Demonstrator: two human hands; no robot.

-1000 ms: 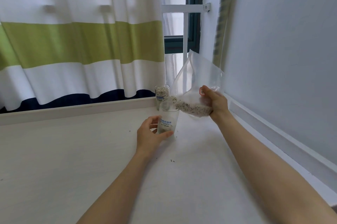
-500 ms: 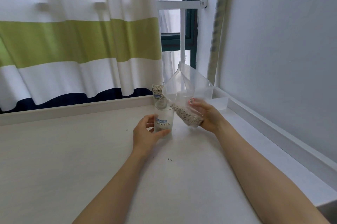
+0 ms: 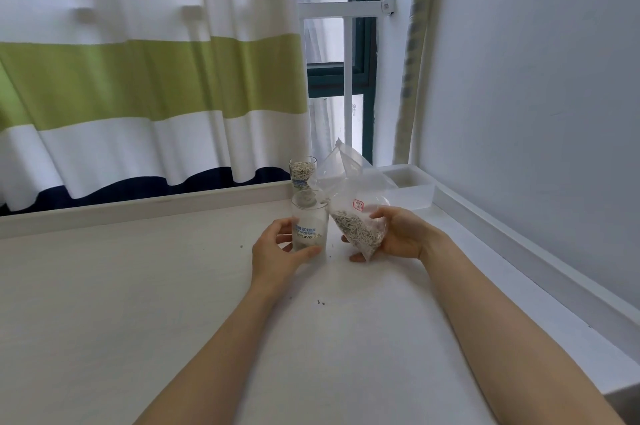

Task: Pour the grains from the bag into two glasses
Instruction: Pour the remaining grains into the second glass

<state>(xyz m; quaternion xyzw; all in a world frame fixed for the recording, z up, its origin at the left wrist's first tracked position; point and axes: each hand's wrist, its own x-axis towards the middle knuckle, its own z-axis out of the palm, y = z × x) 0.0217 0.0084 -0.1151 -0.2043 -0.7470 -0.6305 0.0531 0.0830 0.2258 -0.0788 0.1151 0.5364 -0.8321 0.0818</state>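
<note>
My left hand (image 3: 277,250) wraps around the near glass (image 3: 309,225), thumb in front, fingers behind; it stands upright on the white table (image 3: 138,303) with few grains in it. Just right of that glass, my right hand (image 3: 398,234) grips the clear plastic bag (image 3: 353,196), grains (image 3: 356,230) settled in its lower corner. Behind the near glass stands the second glass (image 3: 303,170), filled with grains.

bag (image 3: 349,189): clear thin plastic, glossy, crinkled | glasses (image 3: 309,224): clear glass, smooth, printed label | surface (image 3: 138,286): pale matt laminate, faint woodgrain | curtain (image 3: 138,78): striped woven cloth, matt | wall (image 3: 536,95): matt paint
</note>
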